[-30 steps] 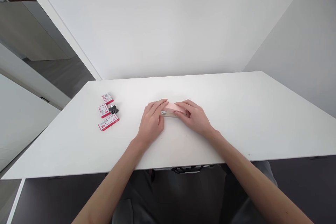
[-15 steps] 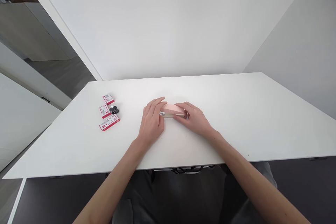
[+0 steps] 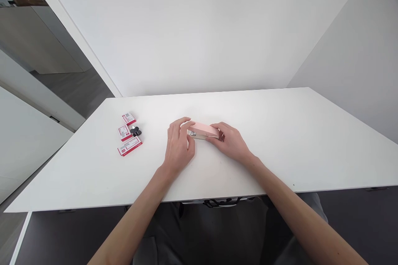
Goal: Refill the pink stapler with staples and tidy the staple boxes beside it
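A pale pink stapler lies across the middle of the white table, its metal front end pointing left. My right hand grips its right end, thumb on the near side and fingers round the far side. Around the left end curve the fingers of my left hand, with the fingertips at the pink upper arm and the thumb low in front. Between the upper arm and the base, the silvery front part shows. My fingers hide part of both ends.
To the left on the table lie several small white and red boxes, among them a long box, a middle box and a far box. A small black object, perhaps a staple remover, lies beside them. A white wall stands behind.
The stapler's left end has tilted up slightly, and a wider gap shows between its upper arm and base. My left fingers have shifted a little left; my right hand keeps its grip.
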`<state>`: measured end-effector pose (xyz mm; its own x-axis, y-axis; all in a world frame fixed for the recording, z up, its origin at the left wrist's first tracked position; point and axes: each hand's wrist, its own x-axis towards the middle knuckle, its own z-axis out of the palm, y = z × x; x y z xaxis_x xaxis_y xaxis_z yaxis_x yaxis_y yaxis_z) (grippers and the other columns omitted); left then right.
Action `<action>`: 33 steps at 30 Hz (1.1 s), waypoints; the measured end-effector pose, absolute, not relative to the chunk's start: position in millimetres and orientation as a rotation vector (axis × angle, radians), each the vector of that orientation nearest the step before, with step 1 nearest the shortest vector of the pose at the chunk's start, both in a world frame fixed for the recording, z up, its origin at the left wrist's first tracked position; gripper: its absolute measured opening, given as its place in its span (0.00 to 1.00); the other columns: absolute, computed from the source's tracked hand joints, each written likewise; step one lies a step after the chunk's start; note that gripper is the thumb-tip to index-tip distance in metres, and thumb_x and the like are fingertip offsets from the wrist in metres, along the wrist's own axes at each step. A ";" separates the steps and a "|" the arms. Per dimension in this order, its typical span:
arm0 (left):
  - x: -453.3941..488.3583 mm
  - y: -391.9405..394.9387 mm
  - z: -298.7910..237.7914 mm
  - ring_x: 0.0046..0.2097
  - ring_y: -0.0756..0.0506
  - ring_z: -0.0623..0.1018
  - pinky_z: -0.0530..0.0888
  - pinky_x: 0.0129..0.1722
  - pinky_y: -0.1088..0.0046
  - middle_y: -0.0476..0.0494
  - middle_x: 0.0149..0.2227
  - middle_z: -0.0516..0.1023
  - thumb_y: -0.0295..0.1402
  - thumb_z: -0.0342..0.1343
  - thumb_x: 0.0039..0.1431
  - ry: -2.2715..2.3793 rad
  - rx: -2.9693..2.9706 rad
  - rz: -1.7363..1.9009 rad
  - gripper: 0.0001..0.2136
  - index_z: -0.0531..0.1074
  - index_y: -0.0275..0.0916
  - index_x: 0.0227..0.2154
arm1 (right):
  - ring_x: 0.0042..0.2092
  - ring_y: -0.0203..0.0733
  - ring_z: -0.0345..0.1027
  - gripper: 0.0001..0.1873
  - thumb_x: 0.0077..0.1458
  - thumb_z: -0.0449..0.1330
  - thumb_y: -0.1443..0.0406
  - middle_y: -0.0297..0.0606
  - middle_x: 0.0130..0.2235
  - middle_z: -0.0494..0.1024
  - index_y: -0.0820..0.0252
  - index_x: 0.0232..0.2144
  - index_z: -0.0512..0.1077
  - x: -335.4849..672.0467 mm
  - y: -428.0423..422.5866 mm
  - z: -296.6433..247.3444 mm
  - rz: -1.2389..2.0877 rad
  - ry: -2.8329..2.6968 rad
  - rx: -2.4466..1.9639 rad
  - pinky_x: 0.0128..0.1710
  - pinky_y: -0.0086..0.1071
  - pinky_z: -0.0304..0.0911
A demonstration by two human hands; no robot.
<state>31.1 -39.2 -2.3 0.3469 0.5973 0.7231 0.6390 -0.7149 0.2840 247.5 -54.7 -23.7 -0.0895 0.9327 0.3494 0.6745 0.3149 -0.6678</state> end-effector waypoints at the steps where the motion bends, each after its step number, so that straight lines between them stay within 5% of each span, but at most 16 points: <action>1: 31.0 -39.2 -2.4 0.60 0.37 0.71 0.71 0.58 0.52 0.34 0.59 0.71 0.18 0.46 0.63 -1.168 -2.537 -1.333 0.23 0.65 0.41 0.58 | 0.34 0.43 0.72 0.14 0.64 0.63 0.55 0.37 0.43 0.80 0.52 0.49 0.74 247.7 -54.5 -24.1 0.436 -1.825 -1.430 0.38 0.40 0.70; 12: 28.9 -39.1 -3.2 0.56 0.40 0.74 0.74 0.52 0.58 0.36 0.54 0.72 0.19 0.47 0.63 -1.164 -2.563 -1.354 0.19 0.66 0.41 0.54 | 0.36 0.43 0.73 0.17 0.62 0.62 0.52 0.39 0.47 0.81 0.53 0.49 0.74 248.3 -52.9 -24.6 0.473 -1.607 -1.491 0.37 0.40 0.70; 19: 25.5 -40.6 -6.1 0.32 0.46 0.74 0.70 0.36 0.67 0.50 0.28 0.76 0.18 0.46 0.60 -1.192 -2.843 -1.022 0.13 0.70 0.43 0.30 | 0.34 0.43 0.72 0.17 0.62 0.62 0.51 0.39 0.45 0.81 0.53 0.47 0.75 247.9 -53.7 -25.0 0.443 -1.534 -1.519 0.35 0.40 0.70; 33: 24.6 -42.4 -4.3 0.28 0.47 0.73 0.65 0.30 0.68 0.51 0.27 0.78 0.18 0.46 0.59 -1.296 -2.851 -0.945 0.13 0.71 0.43 0.28 | 0.30 0.44 0.70 0.16 0.59 0.63 0.49 0.37 0.37 0.79 0.53 0.38 0.70 253.5 -88.7 -23.4 0.283 -1.399 -1.735 0.31 0.38 0.65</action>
<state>24.6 -42.4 -4.3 0.5214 0.7249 0.4502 0.6503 -0.6792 0.3404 253.5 -88.7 -23.4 0.3442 0.8798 0.3278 0.6832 0.0048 -0.7302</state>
